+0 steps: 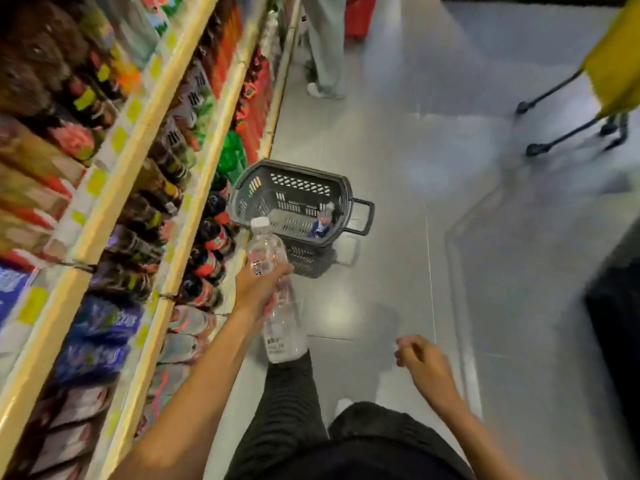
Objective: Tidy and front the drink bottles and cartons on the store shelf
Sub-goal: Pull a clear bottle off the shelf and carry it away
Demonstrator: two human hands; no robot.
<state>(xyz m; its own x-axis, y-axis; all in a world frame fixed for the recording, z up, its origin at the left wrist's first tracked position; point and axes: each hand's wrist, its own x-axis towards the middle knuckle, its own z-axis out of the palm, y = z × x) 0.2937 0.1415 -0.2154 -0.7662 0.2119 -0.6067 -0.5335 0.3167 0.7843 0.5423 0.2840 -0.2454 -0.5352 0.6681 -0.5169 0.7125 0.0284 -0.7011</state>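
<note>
Holding what looks like two clear water bottles [267,249] end to end, the left grip [258,289] has its fingers wrapped round their middle. It is on the near side of the grey shopping basket [347,192], between the basket and the person's own dark-trousered leg. The upper bottle's white cap points at the basket's near rim, and the lower bottle's base hangs back toward the knee. The right grip [420,362] is farther from the basket, off to its near right, fingers loosely curled and holding nothing. Inside the basket, against its right wall, lies one small blue-labelled bottle [322,225]. Left of the basket runs the shelf [194,216], its lowest tier packed with dark soda bottles [211,237] wearing red labels. Blur makes the print unreadable.

One hand on two smooth bottles looks a thin hold, and a slip would likely drop the lower one on the floor beside the basket. Pushing them into the crowded tier could topple the front soda bottles. The basket stands in the walking line and another person's legs [323,46] stand beyond it, so a step forward risks a trip or a bump.
</note>
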